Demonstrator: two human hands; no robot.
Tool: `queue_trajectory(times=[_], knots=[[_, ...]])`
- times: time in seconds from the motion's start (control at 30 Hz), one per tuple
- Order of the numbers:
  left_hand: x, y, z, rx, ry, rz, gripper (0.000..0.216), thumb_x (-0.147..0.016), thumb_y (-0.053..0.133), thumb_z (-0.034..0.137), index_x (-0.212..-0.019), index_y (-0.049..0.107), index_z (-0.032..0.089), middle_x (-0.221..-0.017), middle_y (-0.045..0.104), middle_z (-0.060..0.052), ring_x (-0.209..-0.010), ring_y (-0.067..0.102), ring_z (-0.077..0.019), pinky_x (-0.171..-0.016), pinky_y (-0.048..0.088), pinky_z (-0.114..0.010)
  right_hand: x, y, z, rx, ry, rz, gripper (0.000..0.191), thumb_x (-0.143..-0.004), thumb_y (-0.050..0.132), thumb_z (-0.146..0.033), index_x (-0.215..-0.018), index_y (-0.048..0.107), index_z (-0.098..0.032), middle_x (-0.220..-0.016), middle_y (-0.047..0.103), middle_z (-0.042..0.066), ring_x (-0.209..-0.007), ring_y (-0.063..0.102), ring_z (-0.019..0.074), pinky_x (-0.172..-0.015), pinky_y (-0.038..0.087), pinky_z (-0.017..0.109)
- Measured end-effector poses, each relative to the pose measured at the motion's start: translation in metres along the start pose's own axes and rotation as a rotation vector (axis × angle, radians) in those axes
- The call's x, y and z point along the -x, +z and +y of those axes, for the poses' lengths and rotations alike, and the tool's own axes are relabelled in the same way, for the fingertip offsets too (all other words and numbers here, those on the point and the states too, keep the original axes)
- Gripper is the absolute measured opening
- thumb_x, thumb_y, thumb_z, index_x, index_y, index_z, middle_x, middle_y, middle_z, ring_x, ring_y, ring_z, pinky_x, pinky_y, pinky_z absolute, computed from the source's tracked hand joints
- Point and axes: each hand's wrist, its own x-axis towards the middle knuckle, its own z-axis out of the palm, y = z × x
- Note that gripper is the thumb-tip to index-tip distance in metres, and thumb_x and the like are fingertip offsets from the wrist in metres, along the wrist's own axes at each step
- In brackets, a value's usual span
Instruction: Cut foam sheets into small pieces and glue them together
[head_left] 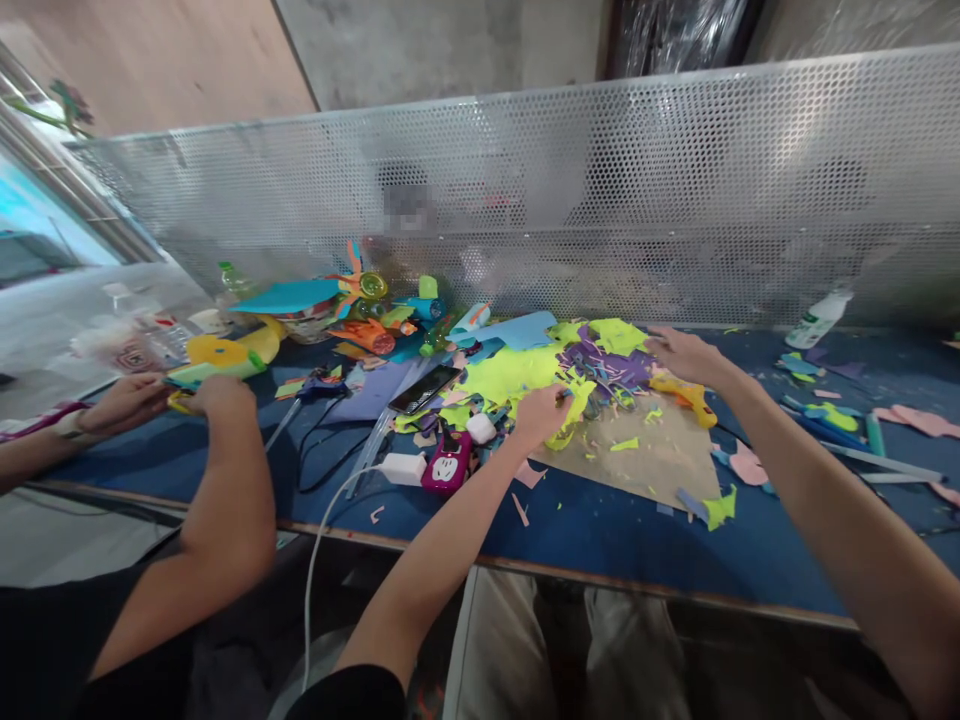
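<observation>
Pinch grip: left hand (541, 412) holds lime-green paper scrap (574, 408); right hand (679, 352) open, flat over purple paper shreds (607, 368). Pull slowly, avoid tearing.

Deep blue across the table (600, 530). Lime on the scraps (510, 375), purple on the shreds (607, 365), tan on the card (660, 450). Yellow and orange on the glue gun (686, 395). Black for the phone (424, 390), white for the charger (405, 467), magenta for the plug (447, 468). Silver, patterned with fine round holes, on the screen (675, 190).
</observation>
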Motion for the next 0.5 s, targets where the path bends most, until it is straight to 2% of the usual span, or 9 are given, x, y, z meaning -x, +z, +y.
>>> queue_trajectory(times=[0.07, 0.13, 0.17, 0.23, 0.33, 0.43, 0.5], knots=[[0.001, 0.0, -0.002, -0.096, 0.002, -0.019, 0.024, -0.091, 0.056, 0.038, -0.089, 0.072, 0.021, -0.069, 0.065, -0.005, -0.062, 0.057, -0.0186, -0.063, 0.04, -0.028, 0.009, -0.001, 0.02, 0.144, 0.042, -0.094, 0.029, -0.092, 0.051, -0.018, -0.112, 0.071, -0.025, -0.092, 0.082, 0.01, -0.075, 0.071, 0.0237, -0.072, 0.044, 0.034], [0.001, -0.002, -0.002, -0.162, 0.026, -0.012, 0.026, -0.093, 0.053, 0.037, -0.088, 0.074, 0.023, -0.072, 0.067, -0.006, -0.069, 0.059, -0.0209, -0.069, 0.043, -0.03, 0.023, -0.003, 0.039, 0.281, 0.117, -0.116, 0.016, -0.083, 0.061, -0.016, -0.085, 0.074, -0.025, -0.097, 0.08, 0.013, -0.078, 0.072, 0.0261, -0.068, 0.043, 0.034], [0.001, -0.004, -0.002, -0.188, 0.042, 0.009, 0.027, -0.093, 0.052, 0.037, -0.088, 0.075, 0.024, -0.077, 0.068, -0.007, -0.076, 0.061, -0.0222, -0.072, 0.043, -0.031, 0.032, -0.003, 0.048, 0.3, 0.148, -0.125, 0.01, -0.08, 0.065, -0.019, -0.075, 0.072, -0.024, -0.091, 0.079, 0.016, -0.073, 0.071, 0.0273, -0.065, 0.043, 0.035], [0.002, -0.009, -0.001, -0.234, 0.069, 0.065, 0.025, -0.093, 0.054, 0.036, -0.092, 0.076, 0.025, -0.096, 0.072, -0.008, -0.091, 0.061, -0.0249, -0.079, 0.043, -0.034, 0.047, -0.001, 0.062, 0.336, 0.201, -0.137, 0.02, -0.079, 0.069, -0.034, -0.064, 0.065, -0.023, -0.075, 0.076, 0.018, -0.062, 0.069, 0.0285, -0.06, 0.042, 0.037], [0.002, -0.017, 0.004, -0.251, 0.06, 0.115, 0.025, -0.094, 0.053, 0.037, -0.096, 0.076, 0.027, -0.101, 0.072, -0.008, -0.096, 0.059, -0.0258, -0.084, 0.043, -0.036, 0.059, 0.007, 0.078, 0.421, 0.287, -0.192, 0.047, -0.066, 0.072, -0.066, -0.054, 0.056, -0.024, -0.067, 0.072, 0.018, -0.056, 0.068, 0.0308, -0.055, 0.042, 0.039], [0.002, -0.021, 0.013, -0.165, 0.096, 0.146, 0.028, -0.096, 0.05, 0.04, -0.104, 0.074, 0.027, -0.103, 0.073, -0.007, -0.094, 0.061, -0.0245, -0.079, 0.044, -0.033, 0.057, 0.017, 0.092, 0.397, 0.287, -0.296, 0.051, -0.064, 0.073, -0.066, -0.044, 0.05, -0.025, -0.055, 0.066, 0.013, -0.046, 0.064, 0.0266, -0.051, 0.041, 0.037], [0.003, -0.022, 0.022, -0.054, 0.125, 0.093, 0.028, -0.095, 0.051, 0.039, -0.109, 0.071, 0.027, -0.1, 0.074, -0.006, -0.087, 0.063, -0.022, -0.071, 0.045, -0.03, 0.053, 0.022, 0.1, 0.315, 0.267, -0.277, 0.05, -0.067, 0.074, -0.057, -0.039, 0.046, -0.026, -0.044, 0.06, 0.008, -0.038, 0.058, 0.0231, -0.046, 0.039, 0.034]])
